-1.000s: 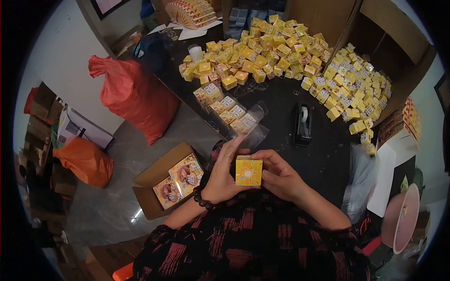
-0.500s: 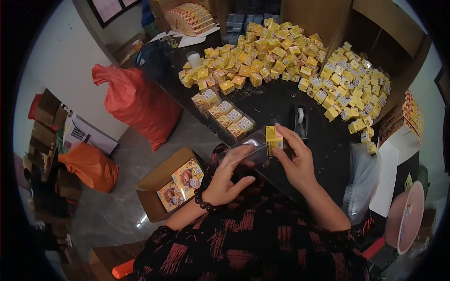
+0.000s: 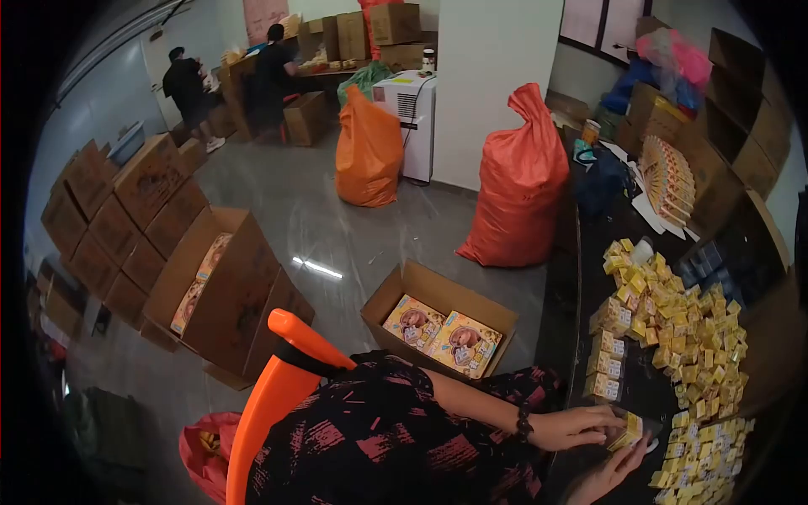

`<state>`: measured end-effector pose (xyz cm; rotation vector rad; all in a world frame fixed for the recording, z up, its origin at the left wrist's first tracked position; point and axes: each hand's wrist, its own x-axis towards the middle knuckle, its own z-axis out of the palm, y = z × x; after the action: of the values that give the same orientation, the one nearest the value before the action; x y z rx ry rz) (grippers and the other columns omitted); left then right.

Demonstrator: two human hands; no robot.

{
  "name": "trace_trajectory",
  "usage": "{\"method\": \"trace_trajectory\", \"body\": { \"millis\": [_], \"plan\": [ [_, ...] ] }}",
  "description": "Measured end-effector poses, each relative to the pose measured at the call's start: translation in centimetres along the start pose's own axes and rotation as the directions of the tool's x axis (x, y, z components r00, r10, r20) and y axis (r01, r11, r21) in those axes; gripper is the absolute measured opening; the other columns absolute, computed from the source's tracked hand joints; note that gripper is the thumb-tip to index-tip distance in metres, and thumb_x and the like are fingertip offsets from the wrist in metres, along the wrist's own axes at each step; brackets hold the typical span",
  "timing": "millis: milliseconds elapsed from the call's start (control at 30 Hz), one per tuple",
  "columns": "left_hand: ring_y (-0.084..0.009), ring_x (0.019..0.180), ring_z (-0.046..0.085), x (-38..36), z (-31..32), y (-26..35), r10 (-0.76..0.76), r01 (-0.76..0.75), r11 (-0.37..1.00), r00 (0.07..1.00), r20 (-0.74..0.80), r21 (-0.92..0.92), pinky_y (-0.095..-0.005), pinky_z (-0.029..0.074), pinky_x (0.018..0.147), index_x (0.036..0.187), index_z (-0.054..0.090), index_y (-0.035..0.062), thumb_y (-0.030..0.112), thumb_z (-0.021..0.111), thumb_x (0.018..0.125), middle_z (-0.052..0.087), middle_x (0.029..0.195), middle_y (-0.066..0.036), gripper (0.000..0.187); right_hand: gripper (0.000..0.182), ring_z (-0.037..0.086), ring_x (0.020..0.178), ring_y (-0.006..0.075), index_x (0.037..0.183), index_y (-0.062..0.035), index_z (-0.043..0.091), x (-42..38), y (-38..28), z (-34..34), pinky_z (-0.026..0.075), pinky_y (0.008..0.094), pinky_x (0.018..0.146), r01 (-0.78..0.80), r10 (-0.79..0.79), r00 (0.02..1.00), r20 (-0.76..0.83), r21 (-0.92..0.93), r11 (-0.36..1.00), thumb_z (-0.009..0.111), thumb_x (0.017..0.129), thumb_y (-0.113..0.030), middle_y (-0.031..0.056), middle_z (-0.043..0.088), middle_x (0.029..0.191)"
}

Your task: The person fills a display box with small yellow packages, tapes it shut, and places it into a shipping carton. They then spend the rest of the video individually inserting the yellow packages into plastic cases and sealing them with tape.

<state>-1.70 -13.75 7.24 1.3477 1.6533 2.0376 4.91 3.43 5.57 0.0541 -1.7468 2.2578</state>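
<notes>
A small yellow box (image 3: pixel 628 433) is between my two hands at the lower right, over the edge of the black table. My left hand (image 3: pixel 576 427), with a dark bead bracelet at its wrist, has its fingers closed against the near side of the box, where transparent plastic shows. My right hand (image 3: pixel 619 474) grips the box from below, thumb and fingers against its end. Beside them on the table stands a row of packed small boxes (image 3: pixel 604 366). Beyond lie a heap of loose yellow boxes (image 3: pixel 686 328) and another heap of yellow-and-white ones (image 3: pixel 703 459).
An open carton (image 3: pixel 396 290) with printed boxes sits on the floor. An orange chair back (image 3: pixel 261 396) is close behind me. Red (image 3: pixel 518 194) and orange sacks (image 3: pixel 369 156) and stacked cartons (image 3: pixel 139 219) stand around. Two people (image 3: pixel 273 80) (image 3: pixel 185 88) are at the far end.
The view has swung left, bringing the room and stacked cartons into sight. My hands have come closer together around the small yellow box and its plastic.
</notes>
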Motion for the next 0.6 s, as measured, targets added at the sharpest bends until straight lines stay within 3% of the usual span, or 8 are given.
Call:
{"method": "trace_trajectory", "body": {
  "millis": [200, 267, 300, 333, 367, 400, 500, 600],
  "plan": [
    [-0.0311, 0.118, 0.048, 0.2, -1.5, -0.5, 0.11, -0.139, 0.984, 0.966, 0.232, 0.114, -0.0395, 0.04, 0.096, 0.145, 0.03, 0.0014, 0.028, 0.049, 0.098, 0.04, 0.138, -0.021, 0.058, 0.029, 0.05, 0.12, 0.0232, 0.121, 0.003, 0.049, 0.7, 0.9, -1.7, 0.038, 0.035, 0.102, 0.068, -0.054, 0.988, 0.146, -0.088, 0.994, 0.048, 0.099, -0.016, 0.0167, 0.048, 0.132],
    [-0.0341, 0.118, 0.048, 2.3, -4.3, 2.2, -0.626, 0.371, 0.78, 0.477, 0.617, 0.504, -0.0381, 0.044, 0.092, 0.144, 0.033, 0.004, 0.026, 0.051, 0.096, 0.038, 0.138, -0.022, 0.056, 0.028, 0.05, 0.12, 0.0235, 0.12, 0.003, 0.05, 0.9, 1.1, -2.3, 0.038, 0.0354, 0.102, 0.085, -0.063, 0.98, 0.186, -0.115, 0.99, 0.049, 0.099, -0.015, 0.0169, 0.049, 0.132],
    [-0.0319, 0.11, 0.055, 1.1, -5.1, 5.4, -0.567, 0.309, 0.784, 0.71, 0.418, 0.539, -0.0352, 0.047, 0.087, 0.136, 0.043, 0.0047, 0.023, 0.063, 0.088, 0.049, 0.129, -0.019, 0.055, 0.027, 0.05, 0.12, 0.0237, 0.119, 0.0029, 0.05, 1.0, 1.2, -2.6, 0.038, 0.0356, 0.102, 0.091, -0.064, 0.977, 0.205, -0.126, 0.988, 0.049, 0.099, -0.015, 0.017, 0.049, 0.132],
    [-0.0319, 0.11, 0.055, 0.4, -4.7, 4.3, -0.569, 0.317, 0.783, 0.712, 0.411, 0.535, -0.0352, 0.047, 0.087, 0.136, 0.043, 0.0047, 0.023, 0.063, 0.088, 0.049, 0.129, -0.019, 0.055, 0.027, 0.05, 0.119, 0.0238, 0.118, 0.0029, 0.051, 1.1, 1.3, -2.9, 0.038, 0.0358, 0.102, 0.098, -0.066, 0.973, 0.22, -0.136, 0.986, 0.049, 0.098, -0.015, 0.017, 0.049, 0.131],
    [-0.0292, 0.106, 0.056, -0.5, -3.6, 2.3, -0.212, 0.107, 0.894, 0.957, 0.199, 0.434, -0.0339, 0.049, 0.083, 0.133, 0.045, 0.0048, 0.022, 0.066, 0.086, 0.051, 0.126, -0.017, 0.055, 0.026, 0.05, 0.119, 0.024, 0.118, 0.0029, 0.051, 1.2, 1.4, -3.1, 0.038, 0.036, 0.102, 0.105, -0.069, 0.97, 0.231, -0.146, 0.984, 0.05, 0.098, -0.015, 0.0171, 0.049, 0.131],
    [-0.0264, 0.102, 0.058, -0.9, -3.1, 2.1, 0.19, -0.15, 0.906, 0.98, -0.065, 0.395, -0.0325, 0.05, 0.079, 0.131, 0.047, 0.005, 0.022, 0.069, 0.083, 0.053, 0.123, -0.015, 0.055, 0.026, 0.05, 0.119, 0.0241, 0.117, 0.0028, 0.051, 1.2, 1.4, -3.2, 0.038, 0.0362, 0.102, 0.116, -0.076, 0.968, 0.238, -0.158, 0.981, 0.05, 0.098, -0.015, 0.0172, 0.049, 0.131],
    [-0.0233, 0.103, 0.057, -1.2, -3.0, 2.0, -0.117, 0.115, 0.993, 0.991, -0.058, -0.036, -0.033, 0.049, 0.08, 0.129, 0.047, 0.0038, 0.021, 0.074, 0.078, 0.053, 0.121, -0.014, 0.06, 0.024, 0.05, 0.119, 0.0245, 0.115, 0.0028, 0.052, 1.6, 1.8, -3.3, 0.038, 0.0368, 0.102, 0.156, -0.114, 0.974, 0.196, -0.219, 0.963, 0.051, 0.098, -0.014, 0.0174, 0.05, 0.13],
    [-0.0206, 0.1, 0.055, -1.3, -4.2, 2.7, -0.222, 0.22, 0.975, 0.973, 0.061, 0.03, -0.0312, 0.049, 0.08, 0.13, 0.047, 0.0053, 0.019, 0.076, 0.075, 0.054, 0.115, -0.011, 0.063, 0.013, 0.051, 0.119, 0.0275, 0.1, 0.0025, 0.057, 0.3, -1.0, 1.2, 0.04, 0.0386, 0.101, 0.159, -0.094, 0.976, 0.197, -0.347, 0.924, 0.056, 0.093, -0.009, 0.0186, 0.051, 0.13]
  ]
}}
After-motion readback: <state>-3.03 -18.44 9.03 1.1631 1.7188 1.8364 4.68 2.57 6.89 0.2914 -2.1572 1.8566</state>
